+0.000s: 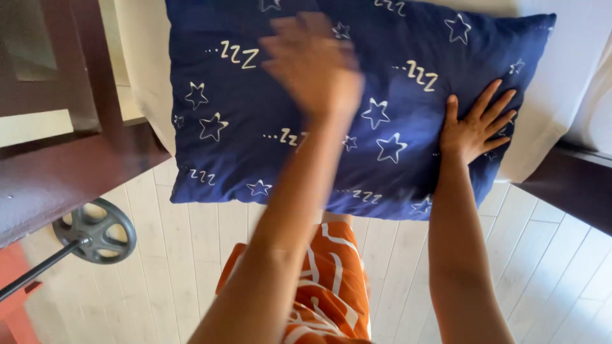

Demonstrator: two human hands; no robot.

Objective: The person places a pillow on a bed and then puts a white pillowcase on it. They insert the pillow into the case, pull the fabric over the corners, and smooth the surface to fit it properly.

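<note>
A dark blue pillow [255, 127] printed with white stars and small letter marks lies on a white-sheeted bed [561, 76], its near edge hanging past the mattress. My left hand [312, 64] is blurred with motion above the pillow's upper middle, fingers spread, holding nothing. My right hand [478, 124] lies flat on the pillow's right part with the fingers fanned apart, palm pressed on the fabric.
A dark wooden bed frame [76, 165] runs along the left, and another dark rail [574, 185] shows at the right. A grey weight plate on a bar [95, 230] rests on the pale plank floor [191, 255]. My orange patterned shorts [328, 286] show below.
</note>
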